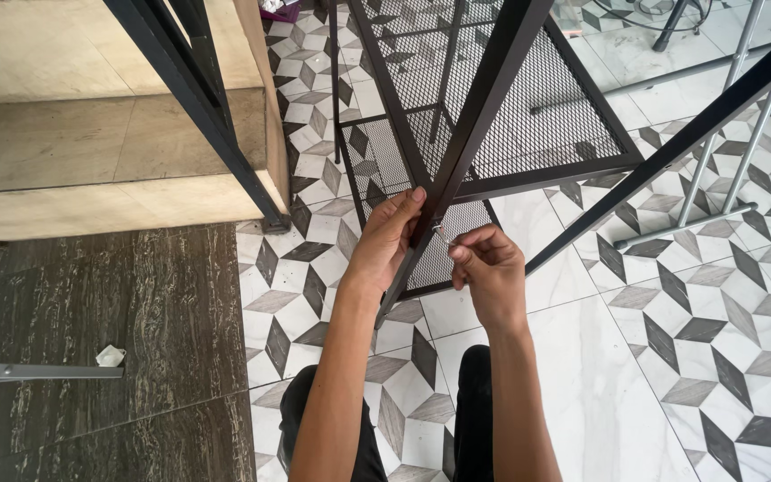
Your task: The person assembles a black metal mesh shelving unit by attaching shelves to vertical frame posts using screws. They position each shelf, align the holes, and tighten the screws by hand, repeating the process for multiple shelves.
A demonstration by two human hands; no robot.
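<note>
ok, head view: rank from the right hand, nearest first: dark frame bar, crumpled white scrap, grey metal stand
From the right hand:
1. Dark frame bar: right at its fingertips, gripped by the left hand.
2. Grey metal stand: on the patterned tiles, off to the right.
3. Crumpled white scrap: far left, on the dark floor.

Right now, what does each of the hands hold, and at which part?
The left hand grips the dark metal bar of the mesh rack near its lower end. The right hand pinches something small at that bar, too small to identify.
</note>
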